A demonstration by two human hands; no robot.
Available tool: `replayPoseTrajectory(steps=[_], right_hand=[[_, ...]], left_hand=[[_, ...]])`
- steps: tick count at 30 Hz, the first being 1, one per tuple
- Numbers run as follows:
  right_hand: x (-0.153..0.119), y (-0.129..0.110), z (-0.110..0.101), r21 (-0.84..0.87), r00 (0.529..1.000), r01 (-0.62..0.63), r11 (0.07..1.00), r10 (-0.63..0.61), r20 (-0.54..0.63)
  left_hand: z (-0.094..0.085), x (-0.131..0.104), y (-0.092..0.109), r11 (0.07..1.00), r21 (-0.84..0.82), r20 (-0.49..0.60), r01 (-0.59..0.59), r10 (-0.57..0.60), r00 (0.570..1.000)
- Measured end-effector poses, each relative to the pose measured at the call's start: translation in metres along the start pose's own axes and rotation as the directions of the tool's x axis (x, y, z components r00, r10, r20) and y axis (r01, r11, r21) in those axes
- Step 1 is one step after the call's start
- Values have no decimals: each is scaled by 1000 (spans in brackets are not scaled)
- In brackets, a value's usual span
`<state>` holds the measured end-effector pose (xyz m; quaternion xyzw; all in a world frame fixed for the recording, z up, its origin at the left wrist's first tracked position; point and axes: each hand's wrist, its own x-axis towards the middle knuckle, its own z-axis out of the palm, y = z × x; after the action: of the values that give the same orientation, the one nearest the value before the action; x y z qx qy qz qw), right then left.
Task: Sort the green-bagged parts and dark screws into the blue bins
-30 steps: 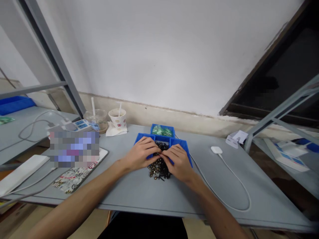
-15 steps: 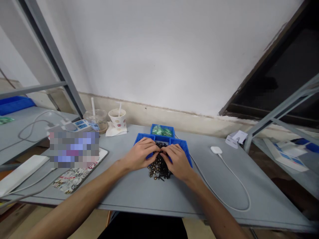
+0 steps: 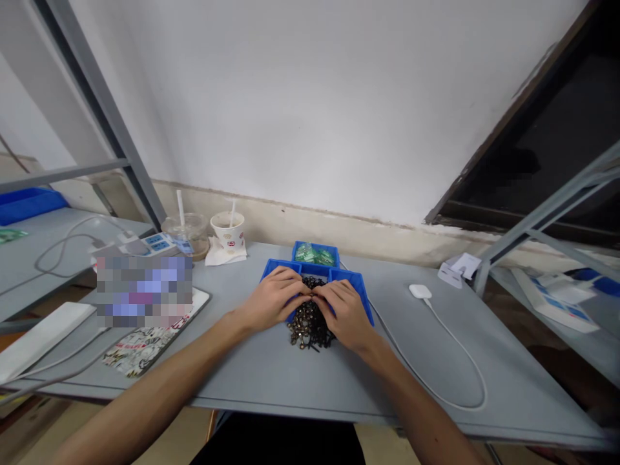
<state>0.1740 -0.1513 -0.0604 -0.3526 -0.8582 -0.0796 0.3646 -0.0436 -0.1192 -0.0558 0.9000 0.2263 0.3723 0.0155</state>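
Observation:
Both hands meet fingertip to fingertip above a heap of small dark metal parts (image 3: 310,329), which look like screws or similar fasteners. My left hand (image 3: 276,298) is closed in a pinch, thumb against fingers. Across from it, my right hand (image 3: 345,311) pinches too, its fingertips touching or nearly touching the left ones. Whatever lies between the fingertips is too small to make out. Behind and around the heap stands a blue divided tray (image 3: 356,284), partly covered by the hands. A smaller blue bin (image 3: 314,246) with green-wrapped pieces (image 3: 316,254) stands behind it.
At the back left are a paper cup (image 3: 228,232) and a clear plastic cup (image 3: 190,236), both with straws. A patterned tablet case (image 3: 145,349) and a white box (image 3: 43,336) lie left. On the right, a white charger (image 3: 420,292) trails a looping cable (image 3: 477,361).
The fingertips of both hands have shifted slightly, drawing closer together. The heap, tray and other objects stay where they were.

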Motion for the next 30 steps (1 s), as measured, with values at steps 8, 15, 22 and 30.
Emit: replayPoseTrajectory(steps=[8, 15, 22, 30], right_hand=[[0, -1, 0, 32, 998, 13, 999, -11, -64], [0, -2, -2, 45, 998, 25, 999, -22, -58], [0, -2, -1, 62, 1000, 6, 998, -6, 8], [0, -2, -3, 91, 999, -42, 995, 40, 19]], left_hand=[[-2, 1, 0, 1000, 23, -16, 0, 0, 1000], [-1, 1, 1, 999, 24, -6, -38, 38, 999], [-2, 1, 2, 998, 17, 12, -60, 60, 998], [-3, 1, 1, 1000, 29, 1, -6, 6, 1000]])
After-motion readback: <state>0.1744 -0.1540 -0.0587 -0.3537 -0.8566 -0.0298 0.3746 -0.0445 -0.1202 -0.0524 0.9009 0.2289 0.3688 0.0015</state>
